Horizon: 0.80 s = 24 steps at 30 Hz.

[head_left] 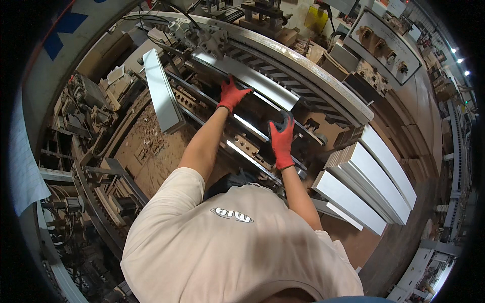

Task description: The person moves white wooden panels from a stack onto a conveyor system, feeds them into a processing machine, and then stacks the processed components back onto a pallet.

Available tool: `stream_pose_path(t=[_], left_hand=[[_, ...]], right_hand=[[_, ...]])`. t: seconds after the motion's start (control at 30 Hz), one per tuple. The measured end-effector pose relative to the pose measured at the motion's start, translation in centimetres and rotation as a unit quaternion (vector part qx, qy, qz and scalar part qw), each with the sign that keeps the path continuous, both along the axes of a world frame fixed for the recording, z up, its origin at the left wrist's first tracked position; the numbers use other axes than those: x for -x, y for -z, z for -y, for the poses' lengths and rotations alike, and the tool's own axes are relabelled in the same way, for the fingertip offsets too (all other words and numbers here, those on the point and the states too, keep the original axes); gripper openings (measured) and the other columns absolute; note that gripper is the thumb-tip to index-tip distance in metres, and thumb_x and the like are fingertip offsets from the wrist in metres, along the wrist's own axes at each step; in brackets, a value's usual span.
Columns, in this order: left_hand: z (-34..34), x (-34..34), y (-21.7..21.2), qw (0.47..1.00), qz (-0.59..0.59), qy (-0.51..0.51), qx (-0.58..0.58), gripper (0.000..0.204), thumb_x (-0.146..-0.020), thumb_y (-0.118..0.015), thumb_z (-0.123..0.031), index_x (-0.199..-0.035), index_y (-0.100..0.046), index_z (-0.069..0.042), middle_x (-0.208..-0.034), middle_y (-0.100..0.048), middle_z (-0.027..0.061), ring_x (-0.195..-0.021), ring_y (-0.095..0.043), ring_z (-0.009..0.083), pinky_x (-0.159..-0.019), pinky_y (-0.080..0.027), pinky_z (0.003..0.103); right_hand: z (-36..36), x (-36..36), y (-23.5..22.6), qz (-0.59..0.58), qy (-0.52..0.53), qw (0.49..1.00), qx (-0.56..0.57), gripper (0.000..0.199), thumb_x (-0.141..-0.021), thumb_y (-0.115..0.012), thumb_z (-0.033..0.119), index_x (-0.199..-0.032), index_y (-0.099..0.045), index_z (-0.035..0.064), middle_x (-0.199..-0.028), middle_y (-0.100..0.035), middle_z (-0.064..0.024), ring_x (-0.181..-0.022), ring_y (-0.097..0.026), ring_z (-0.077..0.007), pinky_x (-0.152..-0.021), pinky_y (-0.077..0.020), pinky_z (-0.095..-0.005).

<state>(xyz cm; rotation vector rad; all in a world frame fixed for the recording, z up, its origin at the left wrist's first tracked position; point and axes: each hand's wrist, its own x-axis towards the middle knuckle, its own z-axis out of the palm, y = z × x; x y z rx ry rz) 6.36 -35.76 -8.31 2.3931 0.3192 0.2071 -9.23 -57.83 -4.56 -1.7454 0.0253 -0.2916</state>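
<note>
My left hand (233, 95), in a red work glove, reaches over the metal rails with its fingers spread. It lies close to the near edge of a long white board (250, 80) in the machine; I cannot tell whether the fingertips touch it. My right hand (282, 138), in a red glove with a dark palm, is raised near the board's right end. Its thumb and fingers stand apart, with nothing between them. Below both hands run shiny metal rails (250, 126) of the machine bed.
At right stand stacks of white boards (371, 177). More white boards (162, 93) lie across the rails at left. A machine head (199, 38) sits beyond the board's left end, and a long curved beam (293, 58) spans behind. Wood debris (149, 136) covers a surface at left.
</note>
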Motion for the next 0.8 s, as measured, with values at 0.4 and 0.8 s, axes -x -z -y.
stream_pose_path(t=[0.4,0.8], left_hand=[[1.0,-1.7,3.3,0.962,0.022,-0.016,0.271,0.136,-0.061,-0.082,-0.062,-0.155,0.001,-0.010,-0.152,-0.018,0.0333,-0.142,-0.026,0.0411,-0.117,-0.025,0.041],[6.8,17.2,-8.3,0.767,0.162,-0.168,0.598,0.032,-0.093,-0.060,-0.009,-0.122,-0.047,-0.011,-0.074,-0.052,-0.0033,-0.051,-0.043,0.0064,-0.043,-0.034,0.025]], right_hand=[[-0.3,-4.9,3.2,0.083,0.025,0.992,-0.093,0.042,-0.090,-0.067,0.018,-0.128,-0.054,0.0072,-0.120,-0.057,-0.0089,-0.109,-0.058,-0.0211,-0.092,-0.0463,-0.0336],[4.9,9.0,-3.0,0.000,-0.090,0.990,-0.105,0.040,-0.089,-0.060,0.000,-0.128,-0.053,-0.0005,-0.124,-0.059,-0.0082,-0.097,-0.059,-0.0130,-0.086,-0.0471,-0.0260]])
